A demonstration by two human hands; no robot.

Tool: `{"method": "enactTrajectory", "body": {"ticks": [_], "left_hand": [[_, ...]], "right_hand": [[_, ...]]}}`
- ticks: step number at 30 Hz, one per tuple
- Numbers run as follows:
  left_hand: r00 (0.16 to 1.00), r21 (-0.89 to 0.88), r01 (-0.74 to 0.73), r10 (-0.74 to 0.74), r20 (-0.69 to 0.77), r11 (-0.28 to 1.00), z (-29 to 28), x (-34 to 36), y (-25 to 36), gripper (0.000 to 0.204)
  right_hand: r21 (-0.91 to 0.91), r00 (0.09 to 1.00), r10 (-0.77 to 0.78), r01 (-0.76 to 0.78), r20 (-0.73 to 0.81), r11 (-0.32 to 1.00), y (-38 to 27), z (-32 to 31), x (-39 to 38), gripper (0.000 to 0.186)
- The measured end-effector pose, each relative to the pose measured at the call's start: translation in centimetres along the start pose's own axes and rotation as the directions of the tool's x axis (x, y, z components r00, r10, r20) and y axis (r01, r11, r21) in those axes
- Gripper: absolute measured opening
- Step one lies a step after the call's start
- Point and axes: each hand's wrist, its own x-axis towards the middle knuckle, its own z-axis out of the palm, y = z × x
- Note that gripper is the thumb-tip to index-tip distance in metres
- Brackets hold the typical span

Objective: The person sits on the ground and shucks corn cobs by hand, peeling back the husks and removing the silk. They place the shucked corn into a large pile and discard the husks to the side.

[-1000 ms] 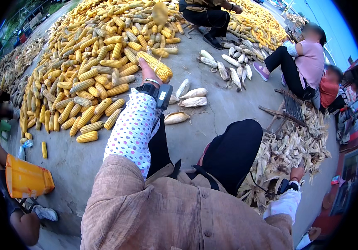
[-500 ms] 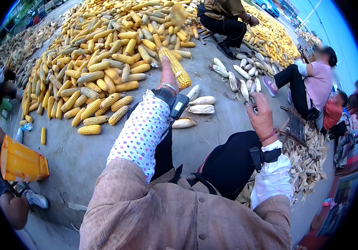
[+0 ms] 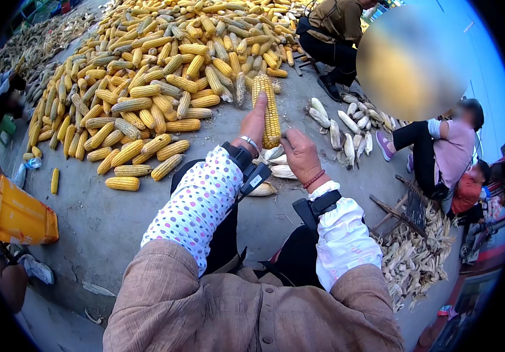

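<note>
A bare yellow corn cob [image 3: 267,111] stands nearly upright in my left hand [image 3: 253,127], the thumb lying along its side. My right hand [image 3: 303,157] is at the cob's lower end, fingers curled and pinched together; whatever they hold, if anything, is hidden. Below the hands, several ears in pale husks [image 3: 283,171] lie on the concrete, partly covered by my right hand. Ahead and to the left spreads a large heap of husked corn cobs [image 3: 147,91], mostly yellow with some greyish ones.
More ears in husks [image 3: 349,123] lie ahead right, near a crouching person [image 3: 337,41]. A person in pink [image 3: 449,141] sits at right, beside a low wooden stool [image 3: 408,208] and loose dry husks [image 3: 420,252]. A yellow-orange bucket [image 3: 26,214] stands at left near another person's legs.
My right hand has moved left and up from the husked-ear side to the cob's lower end. The cob has turned more upright in my left hand. The view has shifted slightly.
</note>
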Motion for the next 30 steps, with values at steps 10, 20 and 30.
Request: {"method": "enactTrajectory", "body": {"ticks": [10,20,30], "left_hand": [[0.992,-0.050,-0.008,0.002,-0.128,0.999,-1.7,1.0,0.7,0.076],[0.944,0.505,0.144,-0.271,0.187,0.851,0.4,-2.1,-2.1,0.066],[0.943,0.777,-0.167,0.330,-0.054,0.607,-1.2,-0.2,-2.1,0.064]], "right_hand": [[-0.112,0.939,0.315,-0.330,-0.136,0.937,6.1,-0.2,-5.1,0.035],[0.676,0.721,0.618,-0.627,0.314,0.388,-0.2,3.0,-3.8,0.044],[0.058,-0.092,0.614,-0.974,0.784,-0.221,5.3,7.8,-11.9,0.039]]}}
